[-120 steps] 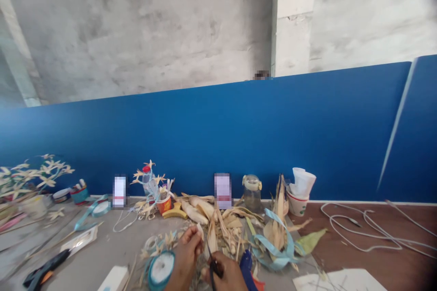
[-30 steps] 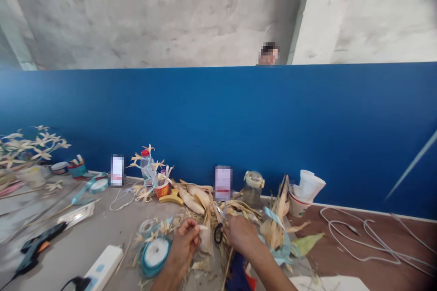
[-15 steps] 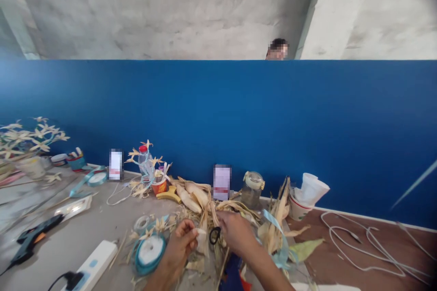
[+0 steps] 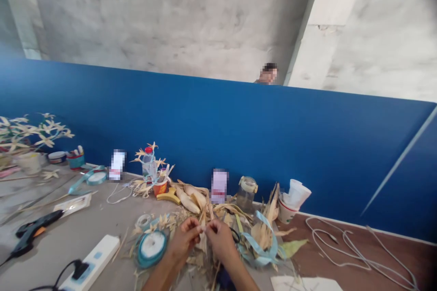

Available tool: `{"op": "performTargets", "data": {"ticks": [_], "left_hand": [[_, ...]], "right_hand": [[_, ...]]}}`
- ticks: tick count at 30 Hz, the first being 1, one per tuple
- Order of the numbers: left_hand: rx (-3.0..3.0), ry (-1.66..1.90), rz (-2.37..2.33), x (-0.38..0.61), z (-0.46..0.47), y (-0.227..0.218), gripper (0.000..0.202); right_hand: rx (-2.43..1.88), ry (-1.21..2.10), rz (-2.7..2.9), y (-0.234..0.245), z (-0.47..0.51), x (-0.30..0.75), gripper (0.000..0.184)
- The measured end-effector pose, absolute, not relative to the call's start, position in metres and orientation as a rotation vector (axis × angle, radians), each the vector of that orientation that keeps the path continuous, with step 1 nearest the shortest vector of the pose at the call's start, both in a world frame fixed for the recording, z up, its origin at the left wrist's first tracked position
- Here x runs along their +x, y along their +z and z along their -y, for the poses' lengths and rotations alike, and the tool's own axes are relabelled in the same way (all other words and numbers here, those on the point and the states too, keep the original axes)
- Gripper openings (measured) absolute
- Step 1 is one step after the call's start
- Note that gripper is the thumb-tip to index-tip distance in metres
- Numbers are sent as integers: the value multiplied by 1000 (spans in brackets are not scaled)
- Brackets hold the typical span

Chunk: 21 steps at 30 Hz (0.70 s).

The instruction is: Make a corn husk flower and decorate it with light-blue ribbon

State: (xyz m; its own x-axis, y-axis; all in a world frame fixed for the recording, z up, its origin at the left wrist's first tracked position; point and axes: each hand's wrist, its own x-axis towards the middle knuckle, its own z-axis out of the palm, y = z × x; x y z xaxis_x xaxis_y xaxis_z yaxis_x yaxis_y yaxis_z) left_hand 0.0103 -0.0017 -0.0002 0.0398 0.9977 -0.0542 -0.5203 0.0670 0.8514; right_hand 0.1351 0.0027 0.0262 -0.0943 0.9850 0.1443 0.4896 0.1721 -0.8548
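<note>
My left hand (image 4: 186, 237) is closed in a pinch on a small pale piece of corn husk (image 4: 202, 227). The fingertips of my right hand (image 4: 221, 240) meet it from the other side, also pinched, and largely hide the piece. Black scissor handles (image 4: 235, 235) show just right of my right hand. Beneath and behind both hands lie dry corn husks (image 4: 194, 194) and loose scraps. A spool of blue ribbon (image 4: 152, 245) lies left of my left wrist, beside small husk flowers (image 4: 166, 221). Light blue ribbon (image 4: 261, 248) curls over husks on the right.
A hot glue gun (image 4: 37, 232) and a power strip (image 4: 97, 259) lie at left. Along the blue partition (image 4: 191, 122) stand husk flowers, cups, two phones, a bottle and a glass jar (image 4: 246, 193). White cable (image 4: 355, 245) loops at right. A person's head shows beyond the partition.
My right hand has come back from the husks and scissors to meet my left hand at the small husk piece. The view has tilted slightly.
</note>
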Motion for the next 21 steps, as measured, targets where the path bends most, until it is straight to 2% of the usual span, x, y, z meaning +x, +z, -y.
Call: {"op": "performTargets", "data": {"ticks": [6,10,21], "left_hand": [[805,1328,-795,11,0,-5,36],[842,1309,-769,13,-3,-13,39],[898,1182,-683,18,3,-9,45]], "right_hand": [[-1343,936,1443,18,-12,135,15],[-1276,1017,1361,21,-13,136,20],[-1238,898,1411,23,-9,136,23]]}}
